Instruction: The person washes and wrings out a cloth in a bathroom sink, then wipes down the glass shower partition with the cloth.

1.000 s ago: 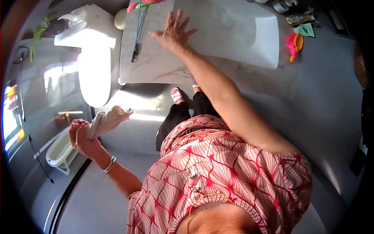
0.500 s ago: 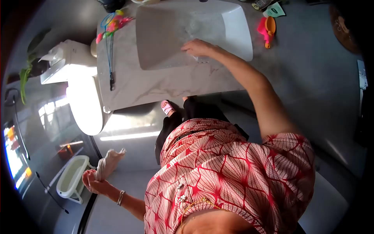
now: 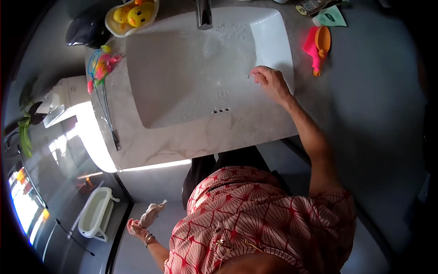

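Note:
My left hand point(image 3: 137, 229) is at the lower left, away from the counter, closed around a crumpled pale cloth point(image 3: 152, 214) that sticks up out of the fist. Over the right side of a white rectangular sink point(image 3: 150, 91), my right hand point(image 3: 270, 83) hangs with loosely bent fingers and nothing visible in it. Water drops and wet streaks cover the basin floor. A dark metal faucet point(image 3: 204, 16) reaches over the sink's far edge.
On the marbled counter point(image 3: 182, 141) lie pink and orange scoop-like toys point(image 3: 317, 48), a green tube point(image 3: 331, 17), and colourful toys with thin rods point(image 3: 102, 68). Yellow duck toys point(image 3: 140, 14) fill a white tub. A folding basin point(image 3: 96, 212) stands lower left.
My right hand has moved right across the sink and lifted toward its right wall. The view has shifted, bringing the faucet and duck toys into sight. My left hand still grips the cloth.

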`<state>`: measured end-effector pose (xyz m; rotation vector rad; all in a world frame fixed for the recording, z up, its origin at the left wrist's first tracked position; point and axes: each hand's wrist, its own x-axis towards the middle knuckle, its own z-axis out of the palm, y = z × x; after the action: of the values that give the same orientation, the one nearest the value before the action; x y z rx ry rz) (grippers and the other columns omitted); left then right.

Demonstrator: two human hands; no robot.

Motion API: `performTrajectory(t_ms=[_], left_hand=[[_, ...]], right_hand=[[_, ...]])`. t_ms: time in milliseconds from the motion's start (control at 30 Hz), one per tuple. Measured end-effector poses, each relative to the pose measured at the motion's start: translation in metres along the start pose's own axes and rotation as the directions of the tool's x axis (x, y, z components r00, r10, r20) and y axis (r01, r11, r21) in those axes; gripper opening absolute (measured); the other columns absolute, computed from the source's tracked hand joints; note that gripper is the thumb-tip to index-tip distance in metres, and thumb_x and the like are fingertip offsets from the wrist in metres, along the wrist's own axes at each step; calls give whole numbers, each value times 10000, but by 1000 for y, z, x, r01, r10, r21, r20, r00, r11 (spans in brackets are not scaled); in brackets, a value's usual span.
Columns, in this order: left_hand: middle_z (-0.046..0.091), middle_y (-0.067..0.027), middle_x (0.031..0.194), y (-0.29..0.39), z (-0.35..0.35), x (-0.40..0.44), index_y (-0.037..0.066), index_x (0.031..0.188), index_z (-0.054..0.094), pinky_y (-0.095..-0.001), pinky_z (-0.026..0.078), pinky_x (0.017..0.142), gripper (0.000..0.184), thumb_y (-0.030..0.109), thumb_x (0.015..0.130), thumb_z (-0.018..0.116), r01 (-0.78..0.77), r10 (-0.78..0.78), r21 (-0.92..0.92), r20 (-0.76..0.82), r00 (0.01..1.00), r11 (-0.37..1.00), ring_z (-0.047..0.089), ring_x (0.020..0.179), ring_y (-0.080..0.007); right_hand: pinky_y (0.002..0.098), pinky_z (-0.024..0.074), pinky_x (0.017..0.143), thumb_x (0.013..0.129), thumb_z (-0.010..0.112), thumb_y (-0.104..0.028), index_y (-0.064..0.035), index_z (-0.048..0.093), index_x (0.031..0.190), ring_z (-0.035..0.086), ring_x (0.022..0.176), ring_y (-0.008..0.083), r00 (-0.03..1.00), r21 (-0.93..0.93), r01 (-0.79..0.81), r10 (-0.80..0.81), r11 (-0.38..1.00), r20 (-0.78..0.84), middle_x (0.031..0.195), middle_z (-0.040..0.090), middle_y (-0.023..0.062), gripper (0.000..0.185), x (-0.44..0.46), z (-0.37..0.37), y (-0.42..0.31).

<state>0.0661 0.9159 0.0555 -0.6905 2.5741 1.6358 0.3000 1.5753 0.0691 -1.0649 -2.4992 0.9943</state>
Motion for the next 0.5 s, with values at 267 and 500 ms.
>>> performTrajectory(t_ms=[267,500], left_hand=[[502,-42,600,14,-10,-15,71,932,565,-253,424,488,264,37,700,444,185,-140,253,-187,972,950,478,513,-156],[486,-27,646,14,-55,-19,79,900,572,-261,430,571,275,-3,669,446,188,-110,324,-244,964,927,475,593,-152]], right_hand=[[280,462,594,817,536,-51,-15,559,870,590,664,191,993,255,-112,96,960,72,777,608,97,68,40,21,4],[258,458,537,834,536,-71,-13,573,872,596,641,160,995,260,-49,70,964,-70,763,607,85,79,35,3,-9]])
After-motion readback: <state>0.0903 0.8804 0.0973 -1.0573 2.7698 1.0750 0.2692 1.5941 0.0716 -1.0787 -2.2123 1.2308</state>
